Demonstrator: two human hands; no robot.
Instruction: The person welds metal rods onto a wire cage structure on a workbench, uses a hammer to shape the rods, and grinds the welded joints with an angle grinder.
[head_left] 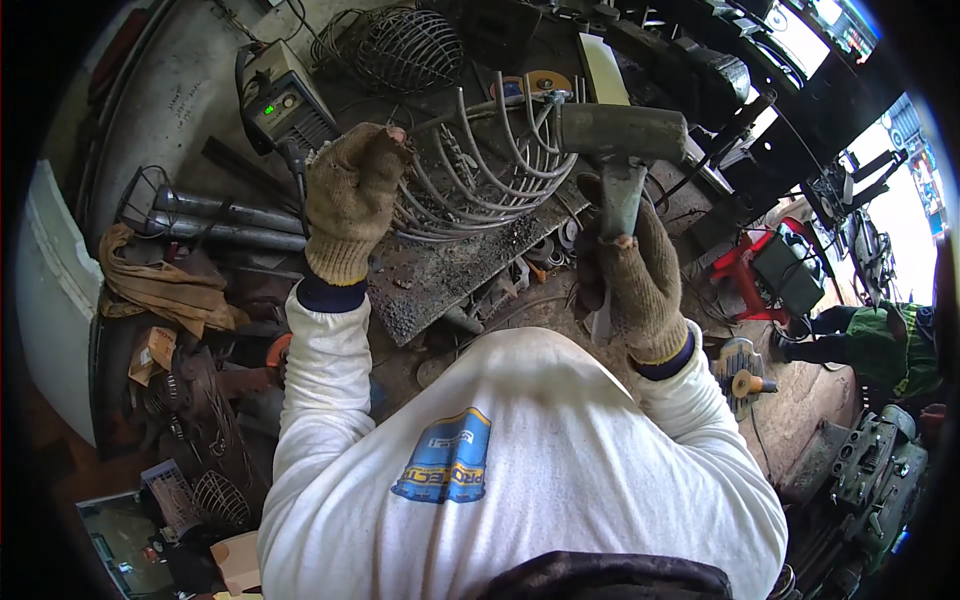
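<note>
A cage of bent metal rods lies on a grimy work plate, its rod ends curving upward. My left hand, in a brown knitted glove with a bare fingertip showing, is closed at the cage's left edge, apparently around a rod; the glove hides the exact contact. On the other side, my right hand, in a matching glove, grips the handle of a heavy hammer. Its thick, tube-like grey head lies sideways beside the cage's right end. I cannot tell whether the head touches the rods.
A welding machine with a lit green display stands at the back left. Behind the cage lies a rounded wire basket. Metal pipes and a brown cloth are at left. An angle grinder rests at right, near another person.
</note>
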